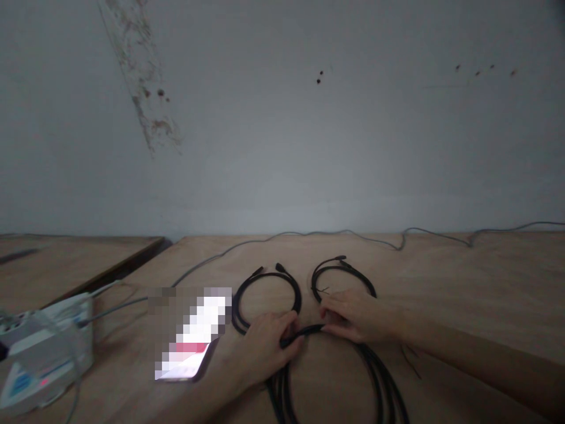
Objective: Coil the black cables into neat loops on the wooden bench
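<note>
Black rubber cable (304,330) lies in three round loops on a pale wooden table (441,277), right in front of the person. One small black loop (265,275) sits on the left, and a second small black loop (339,266) sits near it on the right. Both are neat rings, with little plug ends poking up at the top. A big black loop (375,377) lies closest to the person and runs off the bottom of the view.

The left hand (265,347) is bent nearly shut, and its fingers (291,341) curl around the top of the big loop. The right hand (353,315) comes in from the other side, with its fingers (329,318) bent and close to the same spot. They seem to touch the cable, but I cannot tell if they have a firm hold. Both hands may be close together to keep that one loop round.

The small rings seem to be kept apart so they do not get mixed up. A phone with a blurred screen (189,335) lies by the left hand. A white plastic box (44,353) sits farther left. A thin gray wire (282,234) runs along the far table edge, below a dirty white wall (282,118).
</note>
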Tool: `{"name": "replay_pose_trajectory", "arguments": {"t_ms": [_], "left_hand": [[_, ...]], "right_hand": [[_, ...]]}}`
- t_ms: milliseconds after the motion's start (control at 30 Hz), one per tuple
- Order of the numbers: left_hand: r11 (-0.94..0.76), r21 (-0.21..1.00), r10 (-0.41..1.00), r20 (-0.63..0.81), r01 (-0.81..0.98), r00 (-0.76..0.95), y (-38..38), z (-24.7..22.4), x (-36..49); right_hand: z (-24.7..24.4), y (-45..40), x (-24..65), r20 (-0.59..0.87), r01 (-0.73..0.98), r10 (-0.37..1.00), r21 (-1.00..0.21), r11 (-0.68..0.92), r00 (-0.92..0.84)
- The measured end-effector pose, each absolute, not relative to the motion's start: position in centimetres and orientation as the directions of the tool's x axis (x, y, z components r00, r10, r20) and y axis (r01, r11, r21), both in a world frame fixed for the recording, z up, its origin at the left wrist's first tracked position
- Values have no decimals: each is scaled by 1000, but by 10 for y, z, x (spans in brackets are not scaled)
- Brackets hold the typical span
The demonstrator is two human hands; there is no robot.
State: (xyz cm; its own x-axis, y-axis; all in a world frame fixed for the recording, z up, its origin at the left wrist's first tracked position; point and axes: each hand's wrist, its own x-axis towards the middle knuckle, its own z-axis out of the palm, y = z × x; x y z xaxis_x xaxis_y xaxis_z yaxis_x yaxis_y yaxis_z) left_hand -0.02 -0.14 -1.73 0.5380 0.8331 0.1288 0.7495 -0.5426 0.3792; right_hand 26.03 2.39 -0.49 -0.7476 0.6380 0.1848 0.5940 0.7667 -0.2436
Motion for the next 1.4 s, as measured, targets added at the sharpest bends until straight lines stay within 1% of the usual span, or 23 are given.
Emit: {"name": "replay_pose_trajectory", "arguments": {"t_ms": [167, 267, 333, 400, 567, 700, 800, 933, 1067, 1167, 1267, 1400], "left_hand": [[-543, 375, 832, 122, 751, 541, -2, -12, 2], [-541, 382, 831, 109, 749, 545, -3, -11, 2], [-540, 384, 832, 109, 749, 544, -3, -11, 2], [-544, 383, 830, 115, 747, 545, -3, -12, 2], [-539, 390, 833, 117, 746, 541, -4, -11, 2], [-531, 389, 836, 98, 753, 540, -4, -10, 3], [-529, 384, 840, 104, 757, 533, -3, -11, 3], [-543, 386, 831, 121, 746, 542, -1, -14, 1], [-538, 373, 834, 105, 756, 542, -2, -14, 1], [-532, 374, 837, 93, 760, 540, -3, -11, 2], [-527, 376, 839, 85, 763, 538, -4, -8, 3], [-531, 382, 837, 99, 756, 538, -4, -8, 3]], "right_hand": [[-7, 28, 258, 212, 610, 632, -166, 775, -745], [-14, 31, 258, 246, 631, 655, -179, 755, -714], [-21, 32, 258, 273, 662, 700, -228, 714, -660], [-26, 32, 258, 285, 691, 754, -303, 656, -592], [-32, 32, 256, 247, 717, 858, -473, 512, -449], [-32, 32, 255, 193, 692, 888, -566, 449, -418], [-32, 32, 255, 165, 680, 901, -606, 413, -400], [-34, 32, 254, 180, 684, 907, -605, 407, -381], [-39, 28, 251, 223, 708, 916, -581, 400, -335], [-39, 24, 249, 275, 750, 908, -513, 418, -317], [-36, 23, 249, 287, 775, 894, -449, 444, -345], [-33, 24, 253, 272, 751, 890, -479, 455, -366]]}}
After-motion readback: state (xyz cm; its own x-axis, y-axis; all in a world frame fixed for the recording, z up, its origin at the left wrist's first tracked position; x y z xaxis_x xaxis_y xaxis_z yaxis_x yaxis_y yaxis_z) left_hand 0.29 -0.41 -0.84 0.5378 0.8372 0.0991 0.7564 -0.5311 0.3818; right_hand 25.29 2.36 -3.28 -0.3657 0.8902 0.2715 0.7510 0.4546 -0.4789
